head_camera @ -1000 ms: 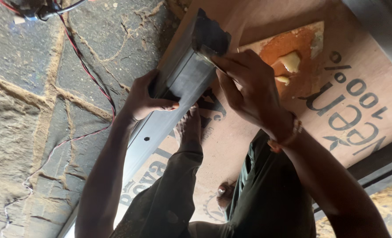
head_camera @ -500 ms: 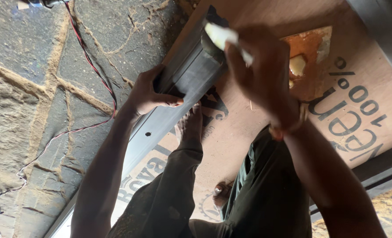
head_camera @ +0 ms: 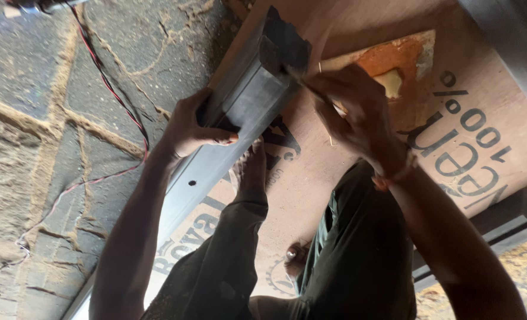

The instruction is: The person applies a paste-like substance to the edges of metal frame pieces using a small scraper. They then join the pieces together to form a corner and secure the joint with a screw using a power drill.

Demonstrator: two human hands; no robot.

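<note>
Metal channel (head_camera: 239, 112) — left hand (head_camera: 189, 127) grips it | right hand (head_camera: 352, 112) pinches pencil (head_camera: 317, 92) — tip hidden

A cracked stone floor (head_camera: 44, 148) carries a printed brown plywood sheet (head_camera: 483, 118). A long grey metal channel (head_camera: 239, 112) lies on the sheet's edge; a red-and-black wire (head_camera: 112, 95) trails across the stones.

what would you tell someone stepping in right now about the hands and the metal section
Left hand: gripping the side of the grey metal section, steadying it.
Right hand: pinching a thin stick-like tool, tip at the section's open end.
The section lies along the printed brown board, one foot against it.
Done: none visible. Left: whatever the tool is there for; I cannot tell which.
</note>
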